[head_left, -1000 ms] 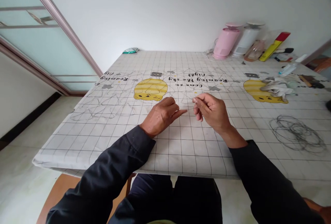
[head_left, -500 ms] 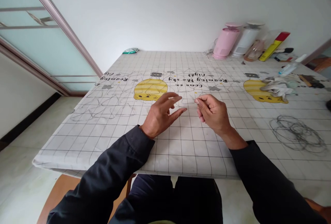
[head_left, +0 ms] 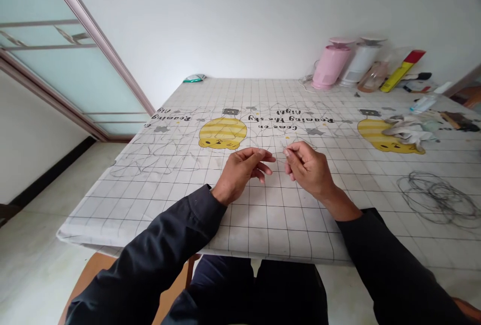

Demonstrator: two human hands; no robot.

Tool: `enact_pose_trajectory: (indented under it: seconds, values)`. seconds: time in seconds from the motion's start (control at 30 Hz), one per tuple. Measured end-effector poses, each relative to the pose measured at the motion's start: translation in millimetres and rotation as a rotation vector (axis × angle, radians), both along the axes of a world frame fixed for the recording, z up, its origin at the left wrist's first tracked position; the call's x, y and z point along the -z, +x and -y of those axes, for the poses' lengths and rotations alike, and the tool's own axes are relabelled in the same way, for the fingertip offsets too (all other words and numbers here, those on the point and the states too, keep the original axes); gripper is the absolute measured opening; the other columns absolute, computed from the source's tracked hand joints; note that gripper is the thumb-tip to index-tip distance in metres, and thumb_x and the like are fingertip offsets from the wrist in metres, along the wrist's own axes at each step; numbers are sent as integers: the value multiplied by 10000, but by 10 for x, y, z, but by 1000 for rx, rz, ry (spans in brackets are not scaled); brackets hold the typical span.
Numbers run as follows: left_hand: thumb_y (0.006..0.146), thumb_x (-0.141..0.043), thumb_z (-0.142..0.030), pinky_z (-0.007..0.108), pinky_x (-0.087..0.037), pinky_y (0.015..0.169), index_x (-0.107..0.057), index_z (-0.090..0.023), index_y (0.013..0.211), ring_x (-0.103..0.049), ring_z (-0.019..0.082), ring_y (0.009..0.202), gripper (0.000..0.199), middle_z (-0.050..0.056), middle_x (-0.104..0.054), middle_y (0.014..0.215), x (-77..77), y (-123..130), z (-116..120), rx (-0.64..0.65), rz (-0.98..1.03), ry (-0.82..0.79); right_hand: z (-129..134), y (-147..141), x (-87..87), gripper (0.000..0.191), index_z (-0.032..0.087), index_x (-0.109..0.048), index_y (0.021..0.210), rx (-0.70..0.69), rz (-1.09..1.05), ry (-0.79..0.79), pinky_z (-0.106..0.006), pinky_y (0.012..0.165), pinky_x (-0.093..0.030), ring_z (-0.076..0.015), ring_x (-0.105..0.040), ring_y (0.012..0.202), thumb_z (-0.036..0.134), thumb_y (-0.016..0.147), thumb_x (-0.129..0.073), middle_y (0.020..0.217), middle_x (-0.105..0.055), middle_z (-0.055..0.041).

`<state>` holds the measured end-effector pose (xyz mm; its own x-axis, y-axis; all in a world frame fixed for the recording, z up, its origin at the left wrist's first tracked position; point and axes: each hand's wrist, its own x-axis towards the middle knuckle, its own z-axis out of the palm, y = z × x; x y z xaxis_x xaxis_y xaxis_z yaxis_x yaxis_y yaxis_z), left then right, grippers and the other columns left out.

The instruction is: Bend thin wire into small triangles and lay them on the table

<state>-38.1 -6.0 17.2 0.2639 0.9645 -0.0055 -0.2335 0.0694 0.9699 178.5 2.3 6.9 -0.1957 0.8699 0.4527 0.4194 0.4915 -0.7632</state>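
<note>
My right hand [head_left: 306,169] is closed in a pinch above the tablecloth. A thin pale strand [head_left: 281,144] sticks up past its fingertips; whether it is thread or fine wire I cannot tell. Just to the left, my left hand [head_left: 248,169] has its thumb pressed on the index finger, the other fingers loosely curled. Anything in that pinch is too fine to make out. The two hands are close but apart. Loose thin strands [head_left: 141,165] lie spread on the left of the cloth, and a tangled dark coil of thin strand [head_left: 438,200] is at the right.
A checked tablecloth [head_left: 176,210] covers the table. Along the wall stand a pink device [head_left: 330,67], a white one [head_left: 361,62], a bottle [head_left: 372,78] and a yellow-red box [head_left: 402,72]. A crumpled cloth [head_left: 409,129] lies right; a green packet [head_left: 194,78] sits far left.
My left hand has turned, and its thumb, apart from the index finger before, now presses on it. My right hand keeps its pinch. The view has shifted slightly.
</note>
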Motion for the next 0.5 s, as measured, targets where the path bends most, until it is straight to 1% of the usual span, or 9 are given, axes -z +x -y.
enact_pose_trajectory:
  seconds: [0.1, 0.17, 0.23, 0.27, 0.33, 0.4, 0.43, 0.47, 0.5]
  values:
    - [1075, -635, -414, 248, -582, 556, -693, -151, 933, -745, 138, 702, 304, 155, -821, 1109, -8, -12, -1, -40, -69, 29, -20, 21, -13, 344, 253, -650, 994, -38, -15, -52, -290, 477, -475, -139, -606, 483, 560, 1133, -579, 668, -685, 24]
    - [1083, -605, -407, 247, -561, 520, -673, -163, 892, -726, 138, 648, 318, 122, -811, 989, -29, -18, 25, -51, -165, 66, -44, 48, -28, 379, 249, -656, 942, -4, -55, -51, -296, 492, -486, -146, -621, 513, 564, 1134, -568, 687, -686, 8]
    - [1088, -583, -387, 244, -529, 499, -665, -173, 848, -686, 126, 591, 332, 82, -787, 882, -57, -20, 69, -71, -303, 136, -65, 81, -50, 336, 251, -671, 963, 48, -93, -10, -312, 556, -531, -173, -682, 626, 539, 1120, -601, 771, -721, -17]
    - [1089, -575, -369, 244, -514, 500, -659, -179, 820, -663, 119, 571, 340, 61, -769, 834, -69, -20, 93, -87, -382, 188, -73, 98, -65, 284, 255, -686, 1007, 60, -102, 20, -330, 619, -571, -196, -723, 726, 516, 1106, -630, 857, -752, -36]
    - [1085, -561, -323, 249, -494, 525, -641, -190, 773, -633, 116, 564, 349, 24, -721, 742, -85, -20, 133, -112, -526, 307, -79, 126, -96, 192, 272, -713, 1144, 33, -83, 74, -403, 814, -639, -250, -767, 976, 449, 1076, -676, 1087, -789, -68]
    - [1081, -546, -286, 259, -482, 554, -625, -202, 769, -623, 125, 579, 333, -2, -672, 682, -81, -23, 151, -108, -610, 398, -81, 142, -115, 227, 296, -719, 1271, -51, -15, 115, -494, 1016, -622, -287, -744, 1175, 369, 1060, -680, 1265, -779, -76]
    - [1082, -540, -279, 263, -476, 562, -619, -206, 779, -614, 128, 579, 321, -12, -653, 664, -73, -26, 152, -98, -632, 425, -84, 144, -114, 270, 306, -714, 1322, -94, 29, 126, -526, 1082, -597, -295, -731, 1228, 334, 1056, -676, 1309, -774, -73]
    - [1085, -535, -281, 267, -467, 565, -614, -210, 789, -599, 128, 572, 314, -19, -636, 651, -63, -29, 148, -87, -645, 442, -91, 142, -103, 308, 313, -708, 1359, -121, 70, 137, -543, 1110, -581, -298, -727, 1246, 309, 1053, -673, 1315, -779, -70]
    - [1090, -529, -288, 270, -458, 566, -608, -213, 798, -582, 127, 562, 312, -25, -620, 642, -51, -32, 142, -76, -654, 454, -101, 137, -84, 330, 318, -706, 1379, -129, 105, 151, -547, 1106, -583, -299, -733, 1235, 295, 1052, -672, 1293, -789, -67]
